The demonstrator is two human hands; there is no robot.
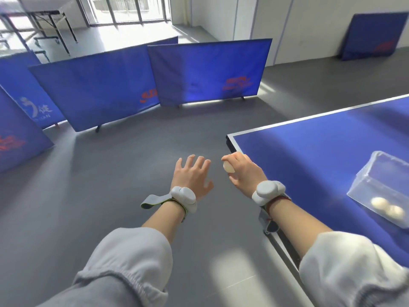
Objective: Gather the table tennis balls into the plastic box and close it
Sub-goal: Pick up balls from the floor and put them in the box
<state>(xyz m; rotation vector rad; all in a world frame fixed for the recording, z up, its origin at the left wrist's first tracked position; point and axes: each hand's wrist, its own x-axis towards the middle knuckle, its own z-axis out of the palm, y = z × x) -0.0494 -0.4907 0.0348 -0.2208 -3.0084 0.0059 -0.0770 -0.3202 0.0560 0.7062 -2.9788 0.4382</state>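
My right hand [242, 171] is closed around a white table tennis ball [228, 167], held just off the near left corner of the blue table [309, 156]. My left hand [192, 176] hovers over the grey floor with its fingers spread and nothing in it. A clear plastic box [376, 173] lies on the table at the right edge of view, with two white balls [386, 208] visible inside at its near end. I cannot see a lid.
Blue barrier panels [208, 72] stand on the floor ahead and to the left. Another panel [374, 36] leans against the far right wall. A folded table [44, 21] stands by the windows at the back left. Grey floor lies between me and the panels.
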